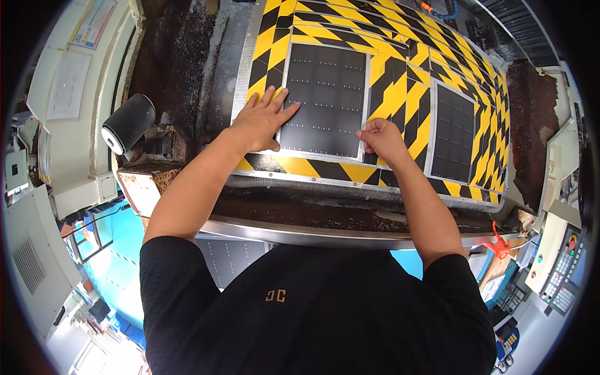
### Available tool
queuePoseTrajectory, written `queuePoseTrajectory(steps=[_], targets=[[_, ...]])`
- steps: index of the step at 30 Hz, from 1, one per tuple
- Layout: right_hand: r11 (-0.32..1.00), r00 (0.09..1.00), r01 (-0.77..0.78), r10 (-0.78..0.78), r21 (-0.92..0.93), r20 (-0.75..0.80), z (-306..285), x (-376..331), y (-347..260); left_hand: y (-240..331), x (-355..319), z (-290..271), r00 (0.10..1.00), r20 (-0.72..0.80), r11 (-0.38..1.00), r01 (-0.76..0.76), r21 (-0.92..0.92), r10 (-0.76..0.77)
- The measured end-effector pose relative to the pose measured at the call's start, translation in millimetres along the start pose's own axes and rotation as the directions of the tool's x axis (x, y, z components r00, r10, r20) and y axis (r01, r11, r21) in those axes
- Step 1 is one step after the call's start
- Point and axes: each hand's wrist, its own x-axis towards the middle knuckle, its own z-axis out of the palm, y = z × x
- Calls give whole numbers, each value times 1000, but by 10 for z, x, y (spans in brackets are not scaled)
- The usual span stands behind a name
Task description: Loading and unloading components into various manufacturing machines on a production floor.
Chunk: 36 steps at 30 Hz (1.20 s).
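A black rectangular sheet (325,94) with rows of small marks lies within a pale metal-edged frame on a plate covered in yellow-and-black striped tape (394,94). My left hand (259,122) rests with spread fingers over the sheet's left edge and the striped border. At the lower right corner of the same sheet, my right hand (380,139) has thumb and fingers pinched at its edge; whether the corner is between the fingertips is too small to tell. A second black sheet (453,134) lies in a similar frame to the right.
A dark cylinder (128,124) sticks out at the left. A metal edge (312,236) runs between me and the striped plate. An orange-red air gun (499,245) hangs at the right, near a control panel (562,272). A blue hose (442,11) is at the far side.
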Motion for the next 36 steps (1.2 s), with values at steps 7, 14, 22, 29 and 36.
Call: queuePoseTrajectory(steps=[7, 14, 22, 29, 36], targets=[[1000, 1000, 7, -7, 3, 8, -7, -4, 7, -1, 0, -5, 1000, 5, 1000, -6, 9, 6], [1000, 1000, -3, 3, -3, 4, 0, -21, -48, -1, 10, -30, 1000, 27, 1000, 1, -7, 0], [1000, 1000, 1, -1, -2, 8, -7, -5, -29, -16, 23, -13, 1000, 31, 1000, 2, -11, -1], [1000, 1000, 2, -2, -5, 7, 0, -13, -28, -2, 11, -23, 999, 39, 1000, 11, -17, -11], [995, 999, -32, 30, -99, -24, -37, -41, -39, 46, 37, -42, 998, 64, 1000, 21, -22, -19]])
